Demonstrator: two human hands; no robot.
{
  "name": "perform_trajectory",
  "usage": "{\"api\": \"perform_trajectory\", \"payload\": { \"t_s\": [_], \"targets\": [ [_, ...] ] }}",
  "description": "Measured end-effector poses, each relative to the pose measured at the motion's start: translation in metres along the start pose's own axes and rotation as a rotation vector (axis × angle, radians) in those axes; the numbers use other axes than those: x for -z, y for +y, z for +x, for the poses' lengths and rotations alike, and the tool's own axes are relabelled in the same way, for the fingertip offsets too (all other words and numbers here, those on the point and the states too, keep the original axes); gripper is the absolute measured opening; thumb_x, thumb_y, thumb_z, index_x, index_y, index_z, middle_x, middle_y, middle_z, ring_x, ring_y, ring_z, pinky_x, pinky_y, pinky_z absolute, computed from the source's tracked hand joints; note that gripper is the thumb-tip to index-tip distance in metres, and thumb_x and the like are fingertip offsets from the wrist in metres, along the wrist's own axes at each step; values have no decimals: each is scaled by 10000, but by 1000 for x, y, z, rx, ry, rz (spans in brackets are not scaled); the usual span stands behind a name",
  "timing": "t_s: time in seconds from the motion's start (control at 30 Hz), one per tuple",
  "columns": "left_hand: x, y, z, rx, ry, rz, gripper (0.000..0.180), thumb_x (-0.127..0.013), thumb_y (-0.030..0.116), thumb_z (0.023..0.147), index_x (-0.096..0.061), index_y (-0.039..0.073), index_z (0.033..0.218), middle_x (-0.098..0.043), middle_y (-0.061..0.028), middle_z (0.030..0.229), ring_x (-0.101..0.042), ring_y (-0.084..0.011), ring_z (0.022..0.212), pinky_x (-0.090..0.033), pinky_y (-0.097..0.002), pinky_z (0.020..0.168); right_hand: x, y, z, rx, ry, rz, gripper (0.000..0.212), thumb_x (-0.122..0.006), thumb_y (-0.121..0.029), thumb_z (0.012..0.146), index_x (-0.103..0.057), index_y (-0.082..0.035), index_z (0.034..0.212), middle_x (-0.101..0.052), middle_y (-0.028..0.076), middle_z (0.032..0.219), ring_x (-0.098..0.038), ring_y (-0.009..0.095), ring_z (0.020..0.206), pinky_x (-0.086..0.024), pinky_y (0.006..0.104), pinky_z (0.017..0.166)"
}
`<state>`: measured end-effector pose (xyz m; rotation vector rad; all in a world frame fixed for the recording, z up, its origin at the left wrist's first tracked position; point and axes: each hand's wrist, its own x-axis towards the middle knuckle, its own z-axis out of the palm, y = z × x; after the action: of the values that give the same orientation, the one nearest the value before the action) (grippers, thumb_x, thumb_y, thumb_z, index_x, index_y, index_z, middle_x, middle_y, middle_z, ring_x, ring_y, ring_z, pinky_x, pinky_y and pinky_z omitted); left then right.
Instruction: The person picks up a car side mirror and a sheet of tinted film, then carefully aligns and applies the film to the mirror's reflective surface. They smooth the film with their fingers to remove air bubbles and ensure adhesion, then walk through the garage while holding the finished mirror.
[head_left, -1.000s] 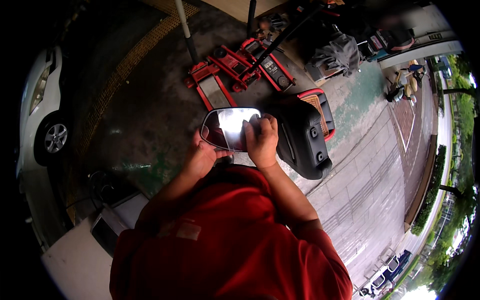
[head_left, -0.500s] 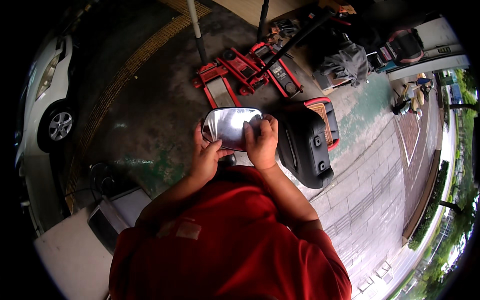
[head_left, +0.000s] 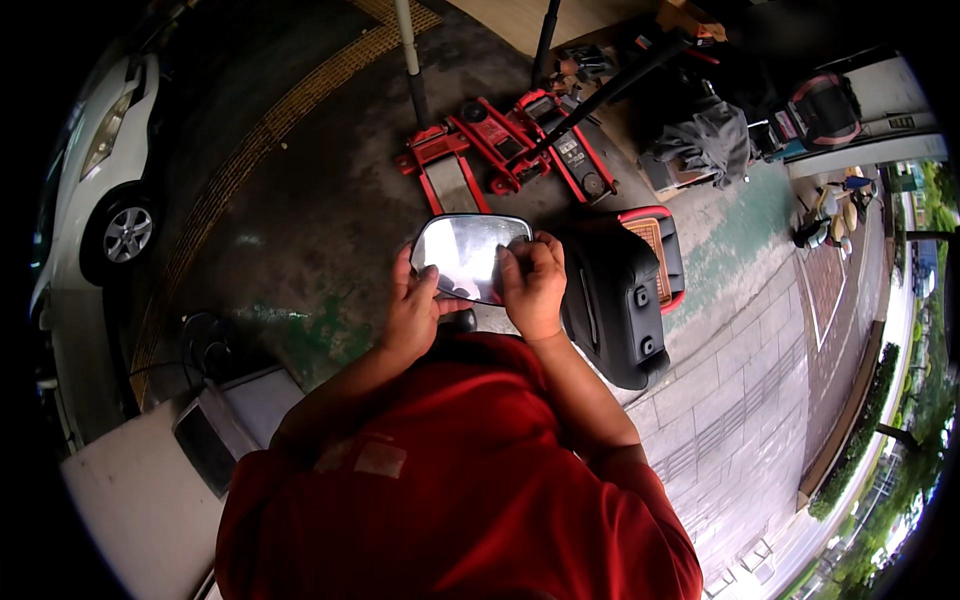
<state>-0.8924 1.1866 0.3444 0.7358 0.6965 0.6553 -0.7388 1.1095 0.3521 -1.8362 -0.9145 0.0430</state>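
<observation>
Between my two hands is a car side mirror glass [head_left: 462, 252], a rounded plate with a dark rim and a bright reflection across its face. My left hand [head_left: 412, 308] grips its left and lower edge, with the thumb on the glass and fingers beneath. On the other side my right hand [head_left: 533, 290] is closed on the right edge, its thumb pressed against the reflecting face. The underside of the glass is hidden. Just below it a small dark rounded object [head_left: 464, 320] shows in front of my red shirt.
Red floor jacks [head_left: 455, 182] stand ahead, their long handles rising. A black padded seat [head_left: 615, 300] is close on my right, beside a red-rimmed tray [head_left: 676, 262]. A white car [head_left: 110, 190] is at the left, a pale cabinet [head_left: 130, 490] at the lower left. Grey cloth [head_left: 705, 145] lies at the far right.
The reflection on the glass has brightened and shifted as its angle changed slightly. Both hands keep their hold. The surroundings have shifted a little in the picture as my head moved.
</observation>
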Motion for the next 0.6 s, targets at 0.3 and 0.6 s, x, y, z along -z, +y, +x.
{"api": "perform_trajectory", "payload": {
  "t_s": [0.3,0.6],
  "targets": [
    [5,-2,2,-5,19,23,420,-397,129,1027,-273,170,1427,-515,-125,1290,-623,-254,1034,-594,-432,753,-2,-2,5,29,-13,15,162,-747,-56,766,-616,-11,850,-602,206,965,-592,374,921,-491,420,794],
    [4,-2,5,-11,29,45,446,-423,108,1014,-282,172,1432,-511,-118,1292,-628,-250,1028,-600,-435,750,-1,2,7,19,-24,8,166,-745,-59,768,-616,-11,859,-604,201,975,-593,369,918,-493,412,801]
  ]
}}
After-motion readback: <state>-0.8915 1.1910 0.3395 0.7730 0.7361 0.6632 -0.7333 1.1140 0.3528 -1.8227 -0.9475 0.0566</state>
